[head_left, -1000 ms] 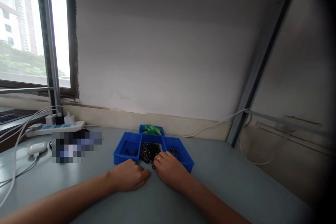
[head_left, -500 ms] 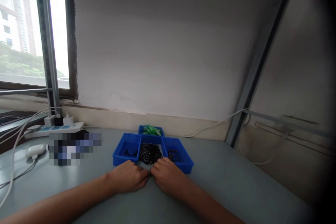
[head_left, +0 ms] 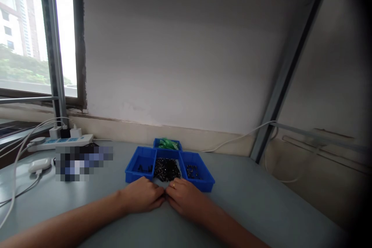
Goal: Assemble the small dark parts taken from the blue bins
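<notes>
My left hand [head_left: 144, 194] and my right hand [head_left: 185, 198] meet fingertip to fingertip just above the table, in front of the blue bins. Both are closed in a pinch, and whatever lies between the fingers is too small and hidden to name. Directly beyond them, a heap of small black parts [head_left: 167, 169] fills the middle bin. The left blue bin [head_left: 132, 178] has a few dark pieces at its near end. Small dark metallic-looking pieces [head_left: 192, 171] lie scattered in the right blue bin [head_left: 207, 186].
A further blue bin behind holds a green plastic bag [head_left: 167, 144]. On the left stand a white power strip [head_left: 62, 142] with plugs and cables, a small white case [head_left: 40, 165] on a cord, and a blurred-out item [head_left: 81, 162]. A wall closes the table's back.
My right hand's fingers have dropped slightly and come closer to my left fingertips. My left hand stays nearly where it was, and the bins have not moved.
</notes>
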Demonstrator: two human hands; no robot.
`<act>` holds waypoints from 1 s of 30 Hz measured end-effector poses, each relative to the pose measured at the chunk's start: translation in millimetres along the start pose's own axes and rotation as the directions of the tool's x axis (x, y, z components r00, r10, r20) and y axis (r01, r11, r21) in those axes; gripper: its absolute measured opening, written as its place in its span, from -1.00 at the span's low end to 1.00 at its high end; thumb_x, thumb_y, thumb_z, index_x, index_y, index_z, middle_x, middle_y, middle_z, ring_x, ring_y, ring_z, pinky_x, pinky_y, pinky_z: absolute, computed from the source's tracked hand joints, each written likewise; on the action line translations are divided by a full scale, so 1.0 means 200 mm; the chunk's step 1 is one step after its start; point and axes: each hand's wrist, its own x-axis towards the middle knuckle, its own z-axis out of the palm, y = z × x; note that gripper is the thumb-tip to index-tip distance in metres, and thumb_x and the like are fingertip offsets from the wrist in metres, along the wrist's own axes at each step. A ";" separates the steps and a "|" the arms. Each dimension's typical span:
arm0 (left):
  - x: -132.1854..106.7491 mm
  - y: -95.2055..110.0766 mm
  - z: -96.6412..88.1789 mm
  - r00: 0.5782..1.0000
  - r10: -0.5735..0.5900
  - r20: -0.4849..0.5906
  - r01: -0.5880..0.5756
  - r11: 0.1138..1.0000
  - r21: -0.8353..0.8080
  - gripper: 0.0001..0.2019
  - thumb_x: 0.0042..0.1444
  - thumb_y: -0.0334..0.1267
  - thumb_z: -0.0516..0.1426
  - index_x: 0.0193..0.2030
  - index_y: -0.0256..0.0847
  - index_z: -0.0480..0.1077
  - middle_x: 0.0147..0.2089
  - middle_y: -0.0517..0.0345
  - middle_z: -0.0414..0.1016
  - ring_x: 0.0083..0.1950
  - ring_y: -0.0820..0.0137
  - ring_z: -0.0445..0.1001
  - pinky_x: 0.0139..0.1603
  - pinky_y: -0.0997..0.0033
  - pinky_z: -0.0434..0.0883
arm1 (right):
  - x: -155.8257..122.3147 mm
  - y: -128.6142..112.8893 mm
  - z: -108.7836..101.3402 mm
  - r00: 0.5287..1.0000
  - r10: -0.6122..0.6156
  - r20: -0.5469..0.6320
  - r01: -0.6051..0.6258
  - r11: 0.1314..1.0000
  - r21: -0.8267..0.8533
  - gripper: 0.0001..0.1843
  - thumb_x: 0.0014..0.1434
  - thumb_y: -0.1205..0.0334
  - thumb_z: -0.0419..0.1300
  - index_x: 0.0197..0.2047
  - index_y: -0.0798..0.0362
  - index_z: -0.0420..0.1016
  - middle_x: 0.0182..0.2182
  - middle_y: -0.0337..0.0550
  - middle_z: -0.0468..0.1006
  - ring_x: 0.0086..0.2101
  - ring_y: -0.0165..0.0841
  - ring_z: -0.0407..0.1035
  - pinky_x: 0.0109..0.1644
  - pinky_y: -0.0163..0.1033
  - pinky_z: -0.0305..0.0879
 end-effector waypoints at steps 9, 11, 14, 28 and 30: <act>0.00 0.01 -0.02 0.999 -0.004 0.034 0.004 1.000 -0.011 -0.85 0.20 -0.28 -0.01 -0.33 -0.25 0.33 -0.43 0.12 0.50 -0.45 0.36 0.49 -0.43 0.47 0.38 | -0.01 0.01 0.02 0.998 0.056 -0.013 -0.055 0.997 0.047 -0.86 0.22 0.36 0.03 -0.31 0.11 0.40 -0.34 -0.14 0.48 -0.29 -0.33 0.36 -0.25 -0.30 0.23; 0.00 0.01 -0.02 0.999 -0.013 0.033 0.013 1.000 -0.011 -0.84 0.21 -0.27 -0.02 -0.32 -0.25 0.33 -0.43 0.12 0.49 -0.45 0.37 0.49 -0.42 0.47 0.38 | -0.01 0.01 0.03 0.999 0.048 -0.018 -0.047 0.998 0.050 -0.84 0.23 0.38 0.00 -0.32 0.10 0.40 -0.35 -0.15 0.49 -0.31 -0.34 0.38 -0.27 -0.31 0.22; -0.01 0.01 -0.02 0.999 -0.027 0.034 0.027 1.000 -0.006 -0.84 0.21 -0.27 -0.02 -0.32 -0.25 0.32 -0.43 0.12 0.49 -0.44 0.36 0.48 -0.43 0.47 0.38 | -0.01 0.01 0.01 0.998 0.063 -0.019 -0.062 0.996 0.062 -0.82 0.23 0.37 -0.01 -0.33 0.10 0.39 -0.37 -0.16 0.50 -0.34 -0.35 0.39 -0.31 -0.31 0.20; 0.00 0.01 -0.03 0.998 -0.053 0.043 0.054 0.998 -0.021 -0.86 0.19 -0.28 -0.02 -0.33 -0.25 0.31 -0.43 0.11 0.49 -0.44 0.34 0.48 -0.42 0.44 0.39 | -0.01 0.00 -0.01 0.995 0.101 -0.002 -0.101 0.993 0.063 -0.84 0.21 0.33 0.01 -0.35 0.08 0.39 -0.41 -0.20 0.53 -0.40 -0.34 0.41 -0.39 -0.30 0.14; 0.00 0.01 -0.04 0.997 -0.053 0.054 0.054 0.998 -0.017 -0.86 0.19 -0.27 -0.02 -0.31 -0.25 0.30 -0.42 0.11 0.50 -0.44 0.33 0.49 -0.43 0.44 0.39 | -0.01 0.00 -0.01 0.995 0.097 0.002 -0.097 0.993 0.062 -0.87 0.20 0.32 0.04 -0.35 0.08 0.39 -0.41 -0.21 0.53 -0.39 -0.34 0.42 -0.40 -0.30 0.14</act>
